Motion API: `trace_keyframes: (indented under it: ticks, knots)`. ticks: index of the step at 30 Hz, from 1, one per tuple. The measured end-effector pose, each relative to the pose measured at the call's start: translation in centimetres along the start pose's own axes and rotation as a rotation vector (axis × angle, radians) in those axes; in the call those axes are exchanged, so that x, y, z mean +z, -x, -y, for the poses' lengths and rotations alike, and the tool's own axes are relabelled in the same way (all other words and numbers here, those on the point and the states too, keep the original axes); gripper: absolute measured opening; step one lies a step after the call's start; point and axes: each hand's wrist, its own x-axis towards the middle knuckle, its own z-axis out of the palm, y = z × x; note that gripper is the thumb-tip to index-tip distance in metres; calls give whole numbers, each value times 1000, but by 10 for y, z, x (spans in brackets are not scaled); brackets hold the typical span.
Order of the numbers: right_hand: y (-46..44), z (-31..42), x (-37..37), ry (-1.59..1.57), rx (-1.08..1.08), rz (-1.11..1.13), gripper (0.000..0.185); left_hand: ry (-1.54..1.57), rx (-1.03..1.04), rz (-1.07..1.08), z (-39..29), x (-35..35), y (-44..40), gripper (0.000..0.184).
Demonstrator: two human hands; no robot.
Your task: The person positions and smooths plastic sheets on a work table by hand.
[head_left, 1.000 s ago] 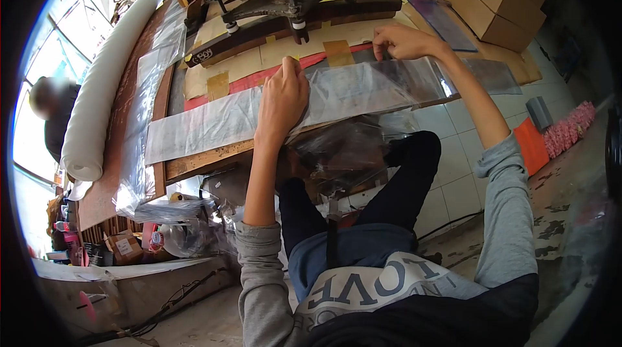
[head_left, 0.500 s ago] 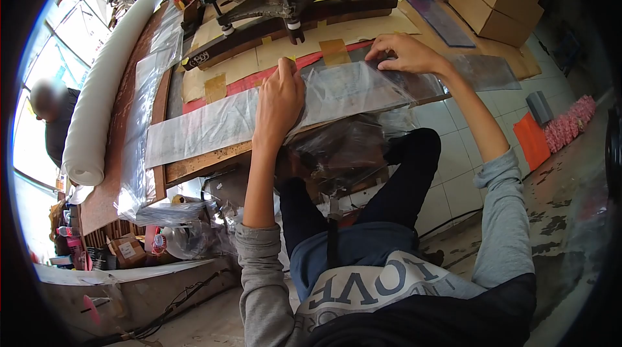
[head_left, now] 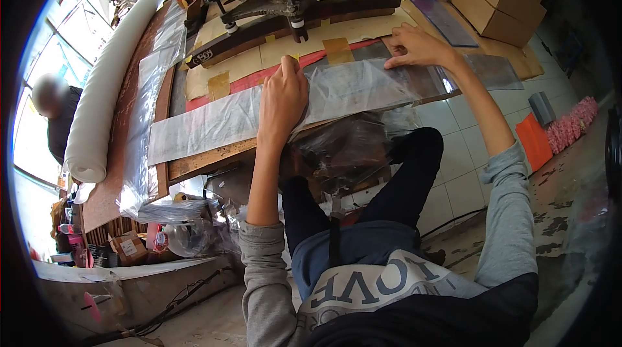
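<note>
A long strip of clear plastic film lies across the front edge of the wooden table. My left hand is closed on the strip near its middle, with the fingertips at its back edge. At the strip's back edge on the right is my right hand, its thumb and forefinger curved and a little apart; nothing shows between them. Behind the strip run a red band and pale sheets with brown tape patches. Over these stands a dark metal press with a long curved bar.
On the left are a big white roll and folded clear film. Cardboard boxes and a bluish transparent strip are at the back right. A person is at the far left. Pink fluffy material lies right.
My right hand moved slightly left and back, then rightwards again, and its thumb and forefinger have parted. My left hand has stayed on the strip.
</note>
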Motion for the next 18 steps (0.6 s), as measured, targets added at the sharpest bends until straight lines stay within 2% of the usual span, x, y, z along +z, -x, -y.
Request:
trace_keyframes:
  ticks: [4, 10, 16, 18]
  knots:
    - [23, -19, -13, 71, 38, 10, 45, -10, -9, -9, -2, -2, -1, 10]
    - [49, -39, -18, -57, 150, 10, 49, -2, -29, -11, -4, -3, 0, 10]
    - [51, -58, -16, 92, 147, -1, 52, -9, -29, 1, -3, -4, 0, 10]
    - [61, -60, -21, 68, 238, -9, 54, -4, -31, -12, -4, -4, 0, 10]
